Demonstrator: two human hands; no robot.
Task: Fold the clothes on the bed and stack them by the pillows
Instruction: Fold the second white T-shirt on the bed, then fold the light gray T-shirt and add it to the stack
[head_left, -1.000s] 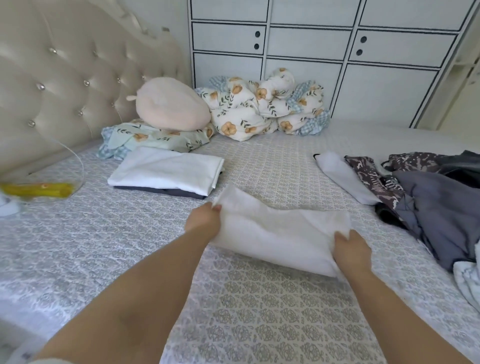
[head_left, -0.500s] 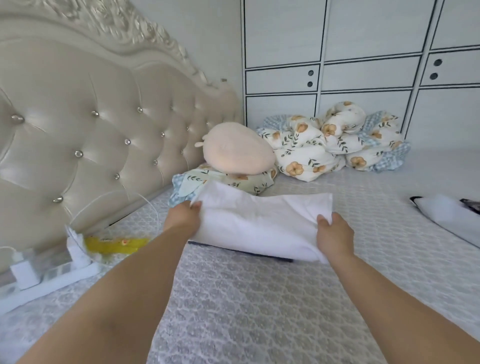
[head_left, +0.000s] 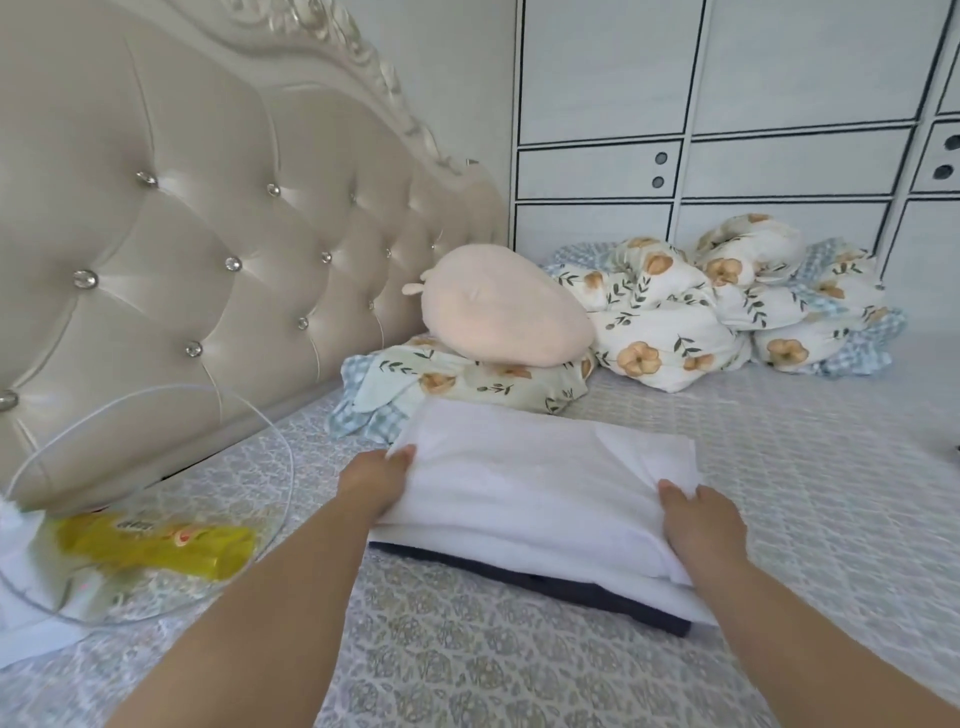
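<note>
A folded white cloth (head_left: 540, 483) is being set on top of the stack (head_left: 530, 566) on the bed (head_left: 779, 493), just short of the pillow (head_left: 467, 384) that lies at 12 o'clock from it, against the headboard (head_left: 208, 234). The cloth's long axis runs from 9 o'clock to 3 o'clock, slightly slanted so that its right end sits nearer the viewer, and it is held at both short ends. The left hand (head_left: 376, 480) is at the 9 o'clock end, its fingers (head_left: 402, 453) curled over the edge and pinching it; the right hand (head_left: 701, 519) is at the 4 o'clock end, its fingers tucked round the fabric there, with the thumb (head_left: 670, 491) laid on top. Under the cloth a second white layer and a dark garment (head_left: 597, 592) are seen, the dark one showing as a strip along the 6 o'clock edge. Whether the cloth already rests with its full weight on the stack cannot be told, though it appears to touch it along most of its length. The next move is judged to turn on this alignment: the cloth lies almost square over the stack, so both hands would be drawn outward along the long axis, left toward 9 and right toward 3. Both hands are about equally near. A yellow packet (head_left: 156, 545) inside a looped cable (head_left: 270, 431) lies at 9 o'clock, well apart, and a bundled floral quilt (head_left: 701, 312) sits at 1 o'clock by the wardrobe (head_left: 779, 104).
</note>
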